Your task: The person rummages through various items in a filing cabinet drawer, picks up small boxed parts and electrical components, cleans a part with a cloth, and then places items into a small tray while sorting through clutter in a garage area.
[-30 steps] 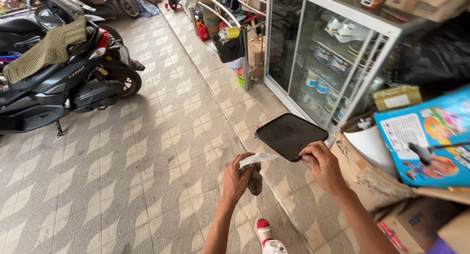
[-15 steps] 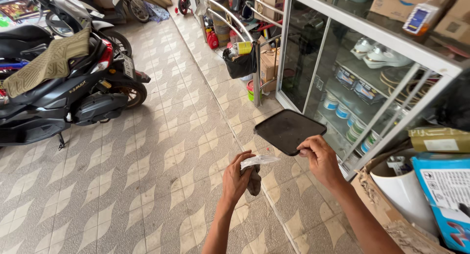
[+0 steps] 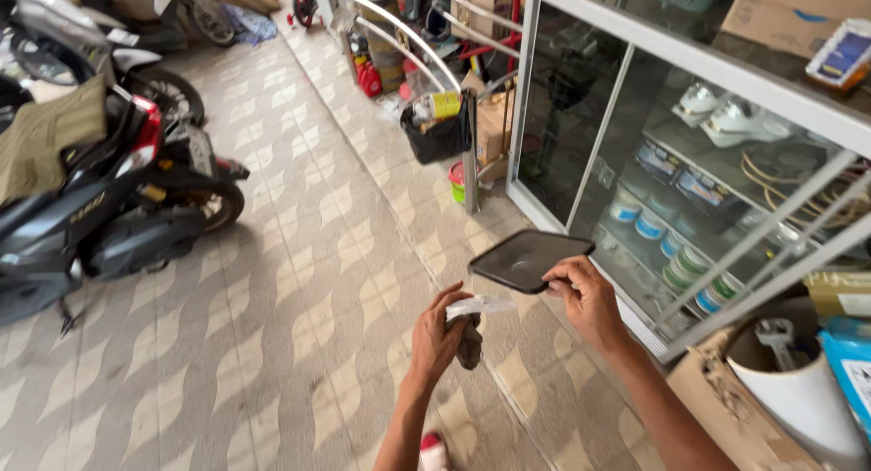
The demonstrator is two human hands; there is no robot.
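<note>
A glass display cabinet with a white frame fills the right side, its shelves stocked with small tins and white shoes. Well to the left of the cabinet a black scooter stands on the patterned floor tiles. Just left of the cabinet's corner, a black bag hangs on a metal railing. Below the cabinet's front a cardboard box holds a white roll. In front of the cabinet the right hand grips a black rectangular tray by its near edge. Left of the tray, the left hand is clenched around a dark rag and a crumpled clear plastic wrapper.
</note>
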